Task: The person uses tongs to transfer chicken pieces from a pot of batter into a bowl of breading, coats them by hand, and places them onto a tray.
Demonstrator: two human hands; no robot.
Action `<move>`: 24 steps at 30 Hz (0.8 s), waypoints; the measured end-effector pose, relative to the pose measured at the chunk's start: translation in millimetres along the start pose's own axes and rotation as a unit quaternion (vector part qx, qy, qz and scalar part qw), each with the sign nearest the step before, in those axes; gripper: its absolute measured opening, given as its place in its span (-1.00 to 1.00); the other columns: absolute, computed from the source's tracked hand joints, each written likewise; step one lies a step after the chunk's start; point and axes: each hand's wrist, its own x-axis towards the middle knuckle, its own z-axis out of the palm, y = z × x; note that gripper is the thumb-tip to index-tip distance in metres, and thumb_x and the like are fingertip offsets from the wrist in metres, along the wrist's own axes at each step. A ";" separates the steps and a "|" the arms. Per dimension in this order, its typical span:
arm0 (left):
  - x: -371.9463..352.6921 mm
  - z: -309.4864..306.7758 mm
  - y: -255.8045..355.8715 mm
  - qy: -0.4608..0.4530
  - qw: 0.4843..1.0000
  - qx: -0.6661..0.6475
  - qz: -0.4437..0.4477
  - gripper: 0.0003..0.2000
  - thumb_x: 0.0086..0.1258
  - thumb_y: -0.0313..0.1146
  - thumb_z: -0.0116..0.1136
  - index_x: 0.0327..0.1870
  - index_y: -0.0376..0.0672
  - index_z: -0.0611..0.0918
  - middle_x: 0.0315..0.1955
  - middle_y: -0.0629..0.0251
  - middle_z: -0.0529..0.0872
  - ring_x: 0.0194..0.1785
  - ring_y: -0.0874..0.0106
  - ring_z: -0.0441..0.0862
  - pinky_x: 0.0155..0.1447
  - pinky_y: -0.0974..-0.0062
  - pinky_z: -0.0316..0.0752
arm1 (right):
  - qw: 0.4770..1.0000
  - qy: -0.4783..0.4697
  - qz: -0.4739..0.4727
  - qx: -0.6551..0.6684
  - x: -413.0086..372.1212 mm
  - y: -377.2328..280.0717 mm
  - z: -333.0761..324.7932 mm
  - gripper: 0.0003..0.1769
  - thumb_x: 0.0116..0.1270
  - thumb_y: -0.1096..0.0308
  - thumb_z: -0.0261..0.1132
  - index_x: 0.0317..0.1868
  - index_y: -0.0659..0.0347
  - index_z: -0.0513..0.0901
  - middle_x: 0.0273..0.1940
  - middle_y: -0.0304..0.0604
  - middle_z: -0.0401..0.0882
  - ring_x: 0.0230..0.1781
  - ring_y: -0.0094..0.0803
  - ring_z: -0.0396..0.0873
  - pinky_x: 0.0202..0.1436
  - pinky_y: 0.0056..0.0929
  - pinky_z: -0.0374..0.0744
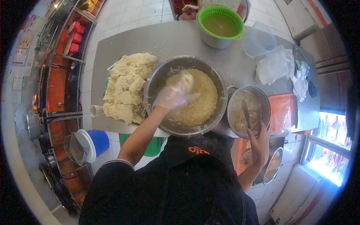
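My left hand [176, 93], in a clear plastic glove, is inside a large metal bowl [157, 120]. It is over pale breadcrumbs [200, 103] and smeared by motion. Something pale and crumb-coated shows at its fingers, too blurred to name. My right hand [258, 147] is bare, at the near rim of a smaller metal bowl [268, 105] of greyish-brown batter [237, 108]. Its thumb and fingers close on the near end of dark tongs [246, 112], whose far end rests in the batter. Left of the large bowl, crumb-coated pieces [127, 90] are piled high.
A green strainer [240, 35] sits on a metal pot at the back. Right of it are a clear plastic container [258, 41], plastic bags [273, 65] and an orange tray [283, 108]. A blue bucket [99, 142] stands at the lower left, beside the steel table [112, 41].
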 end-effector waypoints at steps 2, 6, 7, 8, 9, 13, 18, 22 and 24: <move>-7.7 50.1 -10.3 0.074 0.980 -0.032 0.181 -0.10 0.52 0.32 0.15 0.55 -0.38 0.40 0.40 -0.31 0.56 0.46 -0.09 0.57 0.54 0.10 0.46 | 1.000 0.006 -0.009 0.001 3.0 1.5 3.0 -0.03 0.42 -0.09 0.46 0.58 0.41 0.31 0.38 0.34 0.53 0.39 0.22 0.52 0.46 -0.02 0.47; -17.7 122.9 14.3 0.008 0.991 0.069 0.115 -0.19 0.58 0.26 0.06 0.58 -0.27 0.39 0.47 -0.22 0.50 0.47 -0.15 0.53 0.57 0.10 0.43 | 0.999 0.033 -0.040 -0.016 -1.3 -13.8 3.7 0.00 0.41 -0.12 0.47 0.59 0.40 0.30 0.41 0.36 0.51 0.44 0.24 0.48 0.51 0.00 0.43; -13.0 145.0 12.7 -0.001 0.992 0.089 0.094 -0.22 0.59 0.24 0.06 0.58 -0.25 0.41 0.49 -0.19 0.50 0.46 -0.17 0.53 0.56 0.10 0.44 | 0.998 0.030 -0.043 -0.017 -4.3 -10.8 4.5 0.00 0.41 -0.13 0.47 0.59 0.41 0.30 0.42 0.37 0.50 0.44 0.24 0.48 0.50 0.00 0.43; -10.6 142.8 20.2 -0.005 0.991 0.110 0.075 -0.24 0.59 0.23 0.06 0.57 -0.23 0.43 0.50 -0.15 0.49 0.45 -0.19 0.54 0.56 0.09 0.44 | 0.998 0.030 -0.050 -0.017 -3.0 -8.2 6.5 0.01 0.41 -0.14 0.46 0.59 0.41 0.30 0.42 0.37 0.50 0.45 0.25 0.47 0.50 0.01 0.44; -8.1 136.4 23.6 -0.082 0.990 0.079 0.083 -0.27 0.60 0.21 0.05 0.56 -0.21 0.44 0.48 -0.14 0.51 0.44 -0.17 0.55 0.53 0.09 0.46 | 0.998 0.033 -0.059 -0.015 -0.6 -7.4 7.1 0.01 0.41 -0.15 0.46 0.59 0.41 0.31 0.43 0.38 0.49 0.45 0.25 0.47 0.50 0.01 0.44; -16.2 100.4 23.8 -0.268 0.963 0.005 0.015 -0.36 0.59 0.11 0.07 0.51 -0.16 0.50 0.41 -0.13 0.59 0.38 -0.06 0.62 0.43 0.10 0.55 | 1.000 0.009 -0.016 -0.003 2.6 -6.5 6.2 0.01 0.41 -0.16 0.46 0.58 0.42 0.31 0.42 0.38 0.50 0.46 0.26 0.47 0.50 0.01 0.44; -2.7 124.9 -37.9 -0.238 0.955 -0.168 -0.061 -0.30 0.47 0.11 0.25 0.51 -0.15 0.50 0.35 -0.12 0.65 0.31 0.04 0.68 0.39 0.14 0.58 | 0.998 0.039 -0.054 -0.014 5.8 5.9 10.7 0.01 0.39 -0.13 0.49 0.57 0.43 0.32 0.33 0.36 0.57 0.33 0.22 0.56 0.43 0.00 0.49; 9.1 90.9 -30.5 -0.072 0.973 -0.205 -0.078 -0.22 0.47 0.06 0.28 0.59 -0.24 0.40 0.35 -0.17 0.65 0.32 -0.02 0.69 0.42 0.13 0.55 | 0.998 0.036 -0.050 0.006 -3.7 -9.6 2.7 0.00 0.38 -0.11 0.50 0.56 0.42 0.33 0.24 0.32 0.62 0.20 0.17 0.61 0.33 0.03 0.52; 11.6 63.1 -6.6 -0.009 0.994 -0.093 -0.056 -0.18 0.53 0.07 0.18 0.65 -0.31 0.26 0.44 -0.22 0.51 0.45 -0.05 0.54 0.53 0.15 0.41 | 0.998 0.034 -0.052 0.018 -3.9 -11.2 2.9 0.00 0.37 -0.12 0.51 0.55 0.42 0.34 0.21 0.30 0.63 0.15 0.15 0.61 0.30 0.03 0.53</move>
